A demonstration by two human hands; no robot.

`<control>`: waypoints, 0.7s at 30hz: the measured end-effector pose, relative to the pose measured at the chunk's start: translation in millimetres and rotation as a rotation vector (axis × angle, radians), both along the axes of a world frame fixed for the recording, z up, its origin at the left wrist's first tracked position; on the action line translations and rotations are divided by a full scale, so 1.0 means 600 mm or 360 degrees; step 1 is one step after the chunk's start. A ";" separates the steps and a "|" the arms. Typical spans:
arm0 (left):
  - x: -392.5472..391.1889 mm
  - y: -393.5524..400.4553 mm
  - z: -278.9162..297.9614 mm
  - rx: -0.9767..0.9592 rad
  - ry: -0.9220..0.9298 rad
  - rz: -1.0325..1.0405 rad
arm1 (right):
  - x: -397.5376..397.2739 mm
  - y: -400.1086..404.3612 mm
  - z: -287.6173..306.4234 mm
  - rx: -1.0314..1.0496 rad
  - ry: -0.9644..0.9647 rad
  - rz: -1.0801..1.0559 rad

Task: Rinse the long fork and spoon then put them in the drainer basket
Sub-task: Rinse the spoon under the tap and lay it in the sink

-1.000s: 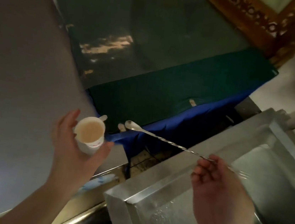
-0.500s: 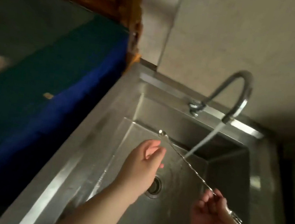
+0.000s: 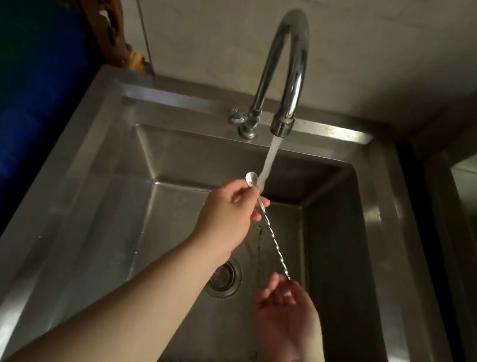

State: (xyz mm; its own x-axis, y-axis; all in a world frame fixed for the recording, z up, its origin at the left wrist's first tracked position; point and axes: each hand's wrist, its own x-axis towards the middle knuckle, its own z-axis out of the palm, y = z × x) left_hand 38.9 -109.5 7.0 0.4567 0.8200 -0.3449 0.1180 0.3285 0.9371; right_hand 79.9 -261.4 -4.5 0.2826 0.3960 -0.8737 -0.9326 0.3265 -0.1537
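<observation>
A: Nearest us, the right hand [image 3: 288, 325] pinches the lower end of the long, thin, twisted-stem steel fork-and-spoon [image 3: 272, 243]; the fork tip is hidden inside that hand.

B: And up the stem?

A: The left hand [image 3: 227, 212] closes its fingertips [image 3: 249, 192] just under the small round spoon bowl, right beside the stream of water [image 3: 269, 160] over the stainless steel sink [image 3: 104, 188].

B: How does it handle?

A: Light and stiff, I'd say, but wet and slick. The twisted stem looks like the best purchase, so grip there, not on the smooth bowl.

B: Behind it, the curved chrome tap [image 3: 287, 66] runs. No drainer basket in sight.
</observation>
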 end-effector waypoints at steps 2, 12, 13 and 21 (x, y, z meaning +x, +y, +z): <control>0.007 0.004 -0.007 0.0067 0.0033 -0.0081 | -0.009 0.007 -0.016 -0.0072 0.0026 0.0084; 0.004 0.024 -0.015 0.0222 0.0117 -0.0180 | -0.014 0.050 -0.029 -0.1019 -0.2130 0.1396; 0.003 0.024 -0.016 0.0213 0.0116 -0.0182 | -0.013 0.059 -0.030 -0.0879 -0.2169 0.1442; -0.012 0.041 -0.030 0.0483 0.0300 -0.0322 | 0.004 0.118 -0.022 -0.0621 -0.2149 0.1521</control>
